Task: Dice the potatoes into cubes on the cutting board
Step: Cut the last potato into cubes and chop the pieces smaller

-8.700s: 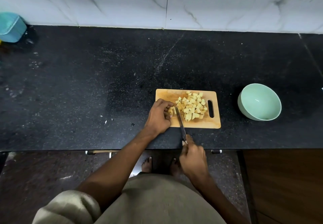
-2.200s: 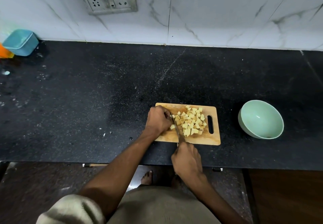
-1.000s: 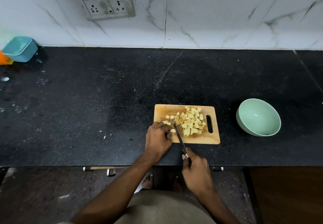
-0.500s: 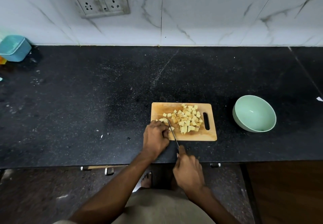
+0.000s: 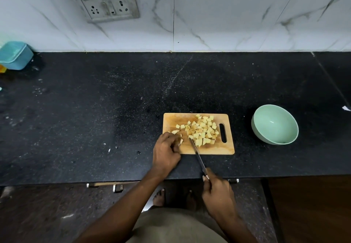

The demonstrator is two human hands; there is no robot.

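1. A person stands at a black bench (image 5: 95,110), dicing potato on a wooden cutting board (image 5: 171,121).
2. The right hand (image 5: 218,193) grips the handle of a knife (image 5: 197,155), fingers curled round it; the blade runs up and away from that hand, its tip among the cubes.
3. The left hand (image 5: 166,149) rests on the board's near left corner, fingers curled; whether it pinches the small potato piece (image 5: 181,141) at its fingertips cannot be told.
4. A heap of potato cubes (image 5: 204,130) lies on the board just beyond the knife tip, right of the left hand.
5. A green bowl (image 5: 275,125) sits on the bench, well right of both hands.
6. A blue container (image 5: 15,55) stands far left, against the marble wall (image 5: 228,15).
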